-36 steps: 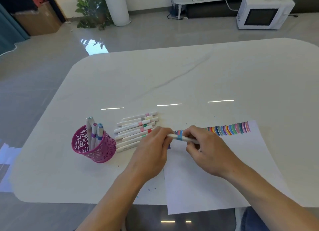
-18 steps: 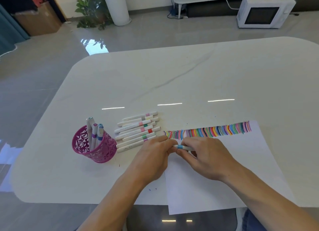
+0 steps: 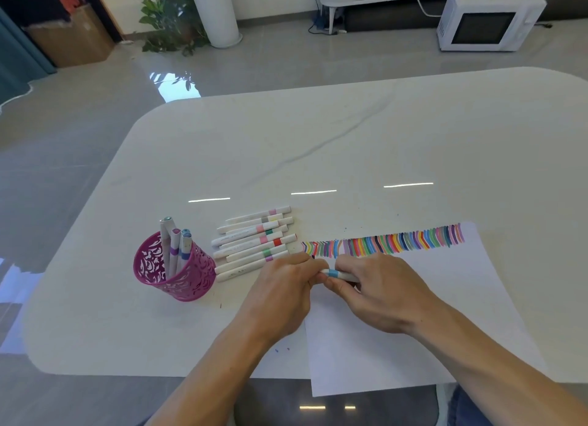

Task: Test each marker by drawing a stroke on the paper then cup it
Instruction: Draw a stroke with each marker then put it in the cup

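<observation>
A white marble-look table point(image 3: 350, 145) is filling most of the view. A white sheet of paper point(image 3: 445, 304) is lying on its near right part, with the sheet's near edge hanging over the table's edge. A white microwave point(image 3: 490, 18) is sitting on the grey floor beyond the table, and a potted plant point(image 3: 168, 21) is standing at the far left beside a white cylinder.

The left hand point(image 3: 280, 295) and right hand point(image 3: 378, 292) are meeting over the paper's left edge. Both are curling their fingers round one blue-banded marker point(image 3: 337, 274), which is lying roughly level between them above the sheet. The right hand is pinching the barrel just right of the blue band. The left hand is gripping the left end, which is hiding inside its fingers, so whether the cap is on cannot be told.

A pink cut-out pen cup point(image 3: 178, 276) is standing to the left, holding three markers point(image 3: 175, 250) upright. Between the cup and the paper, a row of loose markers point(image 3: 254, 241) is lying side by side on the table. A band of coloured strokes point(image 3: 391, 244) is running along the paper's far edge, just beyond the hands.
</observation>
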A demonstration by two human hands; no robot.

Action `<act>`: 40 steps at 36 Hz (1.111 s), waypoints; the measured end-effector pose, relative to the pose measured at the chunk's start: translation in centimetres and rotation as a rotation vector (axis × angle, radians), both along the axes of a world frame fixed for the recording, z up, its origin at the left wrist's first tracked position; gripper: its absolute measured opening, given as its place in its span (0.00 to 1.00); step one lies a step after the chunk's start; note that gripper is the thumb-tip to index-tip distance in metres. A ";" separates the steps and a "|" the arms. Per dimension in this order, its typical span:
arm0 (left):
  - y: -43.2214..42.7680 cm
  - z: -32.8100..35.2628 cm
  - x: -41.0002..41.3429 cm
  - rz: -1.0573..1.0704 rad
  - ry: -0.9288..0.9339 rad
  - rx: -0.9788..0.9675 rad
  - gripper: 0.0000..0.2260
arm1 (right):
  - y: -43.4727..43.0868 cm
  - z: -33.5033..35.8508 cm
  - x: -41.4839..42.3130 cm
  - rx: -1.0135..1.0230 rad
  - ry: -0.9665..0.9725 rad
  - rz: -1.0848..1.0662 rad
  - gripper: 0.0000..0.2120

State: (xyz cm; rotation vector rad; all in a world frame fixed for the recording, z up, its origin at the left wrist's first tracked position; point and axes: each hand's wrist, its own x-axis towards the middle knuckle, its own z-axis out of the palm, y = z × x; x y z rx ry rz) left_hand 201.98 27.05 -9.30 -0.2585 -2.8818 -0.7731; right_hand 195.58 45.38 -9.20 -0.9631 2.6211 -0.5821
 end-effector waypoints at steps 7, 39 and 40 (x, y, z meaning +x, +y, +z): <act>-2.8 0.5 -0.5 0.158 0.022 0.038 0.07 | 1.3 0.3 -1.3 -0.074 -0.088 -0.151 0.23; -3.3 -2.2 0.1 -0.102 -0.125 -0.086 0.08 | -1.4 -1.9 -1.3 -0.813 -0.586 -0.361 0.10; -3.3 -2.2 0.1 -0.101 -0.123 -0.091 0.08 | -1.5 -2.1 -1.3 -0.817 -0.587 -0.368 0.08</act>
